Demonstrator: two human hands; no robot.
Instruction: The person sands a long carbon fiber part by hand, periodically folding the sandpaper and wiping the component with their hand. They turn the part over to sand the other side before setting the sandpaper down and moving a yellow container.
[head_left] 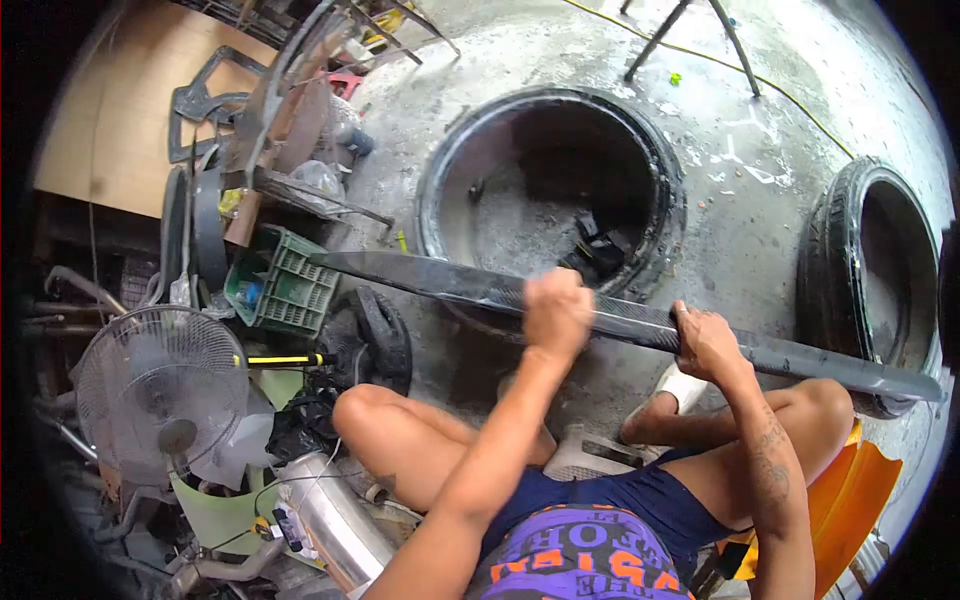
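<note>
A long, narrow black panel with a carbon-fibre weave (pixel 445 277) lies crosswise before me, over the near rim of an upright-opening tyre (pixel 436 180). My left hand (pixel 560 315) is closed in a fist on the panel's middle, blurred by motion. Whatever its fingers hold, if anything, is hidden. Further right, my right hand (pixel 706 343) grips the panel, with its fingers over the far edge. The panel's right end passes above my knee. Inside the tyre sits a small black object (pixel 598 248) that I cannot name.
A second tyre (pixel 828 255) stands at the right. On the left are a green plastic crate (pixel 305 285), a fan (pixel 160 390) and a silver cylinder (pixel 335 515). A wooden board (pixel 120 120) carries a black frame-like part (pixel 185 125). An orange panel (pixel 850 505) leans at lower right.
</note>
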